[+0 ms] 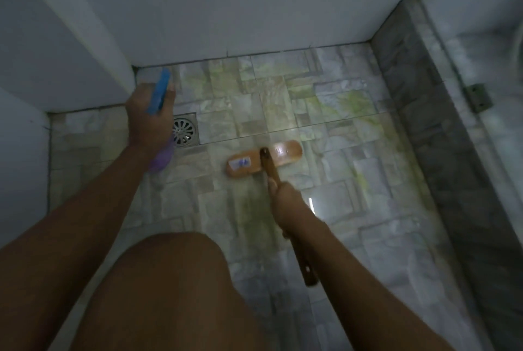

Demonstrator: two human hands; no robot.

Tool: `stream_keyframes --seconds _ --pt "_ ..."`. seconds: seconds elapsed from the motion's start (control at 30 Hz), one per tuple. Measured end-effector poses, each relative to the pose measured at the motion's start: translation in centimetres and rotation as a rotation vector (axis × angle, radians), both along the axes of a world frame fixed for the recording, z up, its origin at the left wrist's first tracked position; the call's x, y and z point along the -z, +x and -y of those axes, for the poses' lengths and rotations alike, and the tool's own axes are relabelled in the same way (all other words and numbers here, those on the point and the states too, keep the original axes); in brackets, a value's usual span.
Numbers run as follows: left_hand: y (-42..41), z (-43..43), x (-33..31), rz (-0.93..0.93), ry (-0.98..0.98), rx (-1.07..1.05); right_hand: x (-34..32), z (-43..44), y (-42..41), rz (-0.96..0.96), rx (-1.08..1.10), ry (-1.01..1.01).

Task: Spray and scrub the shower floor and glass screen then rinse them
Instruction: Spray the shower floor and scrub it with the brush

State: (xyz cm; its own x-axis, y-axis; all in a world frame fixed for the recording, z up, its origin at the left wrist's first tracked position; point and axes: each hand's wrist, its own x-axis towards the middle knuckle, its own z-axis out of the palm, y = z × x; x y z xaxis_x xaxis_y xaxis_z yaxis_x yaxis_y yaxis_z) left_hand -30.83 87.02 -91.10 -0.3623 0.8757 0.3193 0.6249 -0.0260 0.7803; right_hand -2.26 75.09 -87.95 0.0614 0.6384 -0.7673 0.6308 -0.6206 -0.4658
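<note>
The floor part of the job is in hand, I think: spraying and scrubbing together, and rinsing not yet. The left hand (147,121) hangs just left of the floor drain (185,130), its fingers curled round the neck of a spray bottle (159,93) with a blue trigger head and a purple body. Just right of the drain, the wooden scrubbing brush (283,152) has its head flat on the shower floor (254,101). The right hand (285,195) grips the long handle, with the forearm stretched down and forward. Farther right of the drain a greenish film (348,104) covers the tiles, so the next move calls for pushing the brush there with firm pressure.
</note>
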Motion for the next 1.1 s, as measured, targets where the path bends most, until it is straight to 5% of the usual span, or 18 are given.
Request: stream_keyframes --seconds 0.47,0.77,1.1 --pt "23.4 1.3 -1.2 0.006 -0.421 0.830 -2.2 8.4 16.2 0.131 0.575 -0.158" --pt "32.7 3.0 0.3 -0.221 -0.489 0.998 -0.1 8.8 17.6 0.088 0.578 -0.071" --pt "34.7 2.7 -0.4 -0.146 -0.483 0.980 0.1 9.0 19.1 0.059 0.670 -0.056"
